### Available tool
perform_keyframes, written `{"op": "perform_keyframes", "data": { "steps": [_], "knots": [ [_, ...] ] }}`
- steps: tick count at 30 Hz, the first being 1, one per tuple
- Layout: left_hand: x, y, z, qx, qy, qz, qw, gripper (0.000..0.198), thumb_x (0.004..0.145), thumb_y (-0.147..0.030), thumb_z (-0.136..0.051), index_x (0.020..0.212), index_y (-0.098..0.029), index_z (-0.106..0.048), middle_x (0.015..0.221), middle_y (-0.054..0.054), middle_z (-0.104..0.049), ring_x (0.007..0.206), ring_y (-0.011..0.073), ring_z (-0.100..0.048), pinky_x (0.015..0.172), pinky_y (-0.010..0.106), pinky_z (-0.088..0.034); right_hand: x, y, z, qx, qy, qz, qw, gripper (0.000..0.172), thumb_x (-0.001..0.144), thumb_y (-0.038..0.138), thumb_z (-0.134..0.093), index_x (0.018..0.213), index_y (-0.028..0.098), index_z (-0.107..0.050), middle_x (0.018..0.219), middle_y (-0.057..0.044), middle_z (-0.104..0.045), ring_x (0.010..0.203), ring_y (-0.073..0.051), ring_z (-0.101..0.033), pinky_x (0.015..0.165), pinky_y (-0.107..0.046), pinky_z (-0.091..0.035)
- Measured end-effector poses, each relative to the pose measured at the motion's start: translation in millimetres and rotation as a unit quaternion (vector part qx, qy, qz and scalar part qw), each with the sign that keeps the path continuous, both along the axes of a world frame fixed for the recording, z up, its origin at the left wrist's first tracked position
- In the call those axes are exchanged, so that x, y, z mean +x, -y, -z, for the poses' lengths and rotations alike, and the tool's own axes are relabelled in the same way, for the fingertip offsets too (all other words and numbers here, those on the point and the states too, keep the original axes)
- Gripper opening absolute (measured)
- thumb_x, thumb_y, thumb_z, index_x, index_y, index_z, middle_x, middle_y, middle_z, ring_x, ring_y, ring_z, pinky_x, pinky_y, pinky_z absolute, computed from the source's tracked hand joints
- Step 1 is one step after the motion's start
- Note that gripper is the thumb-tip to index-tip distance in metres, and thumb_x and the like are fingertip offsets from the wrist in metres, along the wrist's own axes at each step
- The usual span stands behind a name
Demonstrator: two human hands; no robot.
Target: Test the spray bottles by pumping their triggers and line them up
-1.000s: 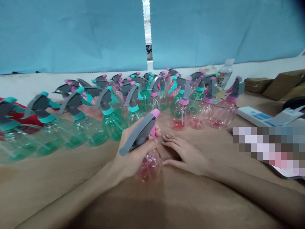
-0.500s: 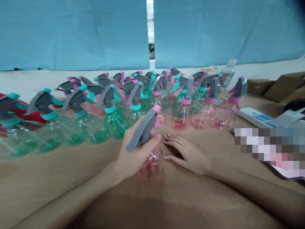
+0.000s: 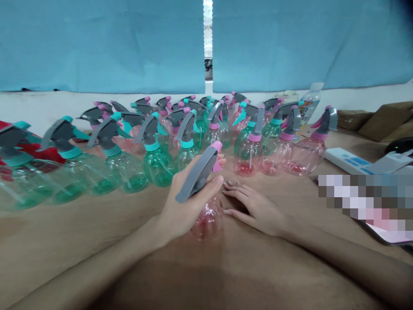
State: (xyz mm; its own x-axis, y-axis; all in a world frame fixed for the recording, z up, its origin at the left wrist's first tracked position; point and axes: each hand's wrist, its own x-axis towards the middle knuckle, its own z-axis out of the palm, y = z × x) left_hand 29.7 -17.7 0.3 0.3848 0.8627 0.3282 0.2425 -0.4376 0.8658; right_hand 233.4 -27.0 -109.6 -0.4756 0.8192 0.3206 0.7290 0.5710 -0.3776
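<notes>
A clear pink spray bottle [image 3: 209, 221] with a grey and pink trigger head stands on the brown table [image 3: 258, 267] in front of me. My left hand [image 3: 185, 202] is wrapped round its neck, just under the head, and hides part of the bottle. My right hand [image 3: 254, 209] rests on the table just right of the bottle, its fingers stretched out and apart, holding nothing. Beyond the hands stand pink spray bottles [image 3: 248, 161] and green spray bottles [image 3: 159, 168], with several more crowded behind them.
At the right lie a white device with blue labels [image 3: 350, 161] and a pixelated flat object [image 3: 371, 211]. Brown cardboard boxes [image 3: 383, 122] and a clear plastic bottle [image 3: 311, 103] are at the back right. Red material [image 3: 38, 153] shows at the left, and blue cloth [image 3: 103, 47] hangs behind.
The whole view has shifted slightly. My left hand keeps its hold on the pink spray bottle, and my right hand stays flat beside it.
</notes>
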Motion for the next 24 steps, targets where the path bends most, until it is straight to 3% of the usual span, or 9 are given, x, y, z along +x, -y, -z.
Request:
{"op": "perform_keyframes", "data": {
  "steps": [2, 11, 24],
  "knots": [
    [0.2, -0.1, -0.5, 0.002, 0.001, 0.004, 1.0, 0.037, 0.084, -0.026, -0.056, 0.121, -0.026, -0.056, 0.1, 0.0, -0.067, 0.072, 0.0157, -0.059, 0.071, 0.031, -0.05, -0.4, 0.1, -0.6, -0.003, 0.0, 0.001, 1.0, 0.054, 0.091, 0.051, -0.048, 0.129, 0.014, -0.052, 0.137, -0.014, -0.053, 0.132, -0.025, -0.043, 0.11, -0.045, -0.036],
    [0.0, -2.7, 1.5, 0.022, -0.007, 0.003, 1.0, 0.036, 0.081, -0.019, -0.055, 0.116, -0.023, -0.06, 0.107, 0.001, -0.066, 0.072, 0.0145, -0.06, 0.075, 0.031, -0.052, -1.1, 0.4, -2.3, -0.001, 0.003, -0.001, 1.0, 0.054, 0.091, 0.051, -0.048, 0.131, 0.014, -0.052, 0.138, -0.014, -0.052, 0.132, -0.026, -0.043, 0.11, -0.046, -0.036],
    [-1.0, -0.3, 0.0, 0.018, -0.025, -0.01, 0.999, 0.031, 0.081, -0.023, -0.055, 0.112, -0.024, -0.061, 0.095, 0.002, -0.068, 0.069, 0.0158, -0.058, 0.071, 0.031, -0.052, -1.5, 1.2, -2.3, 0.009, -0.014, -0.003, 1.0, 0.051, 0.091, 0.05, -0.049, 0.131, 0.019, -0.052, 0.136, -0.013, -0.054, 0.131, -0.027, -0.044, 0.108, -0.05, -0.038]
  ]
}}
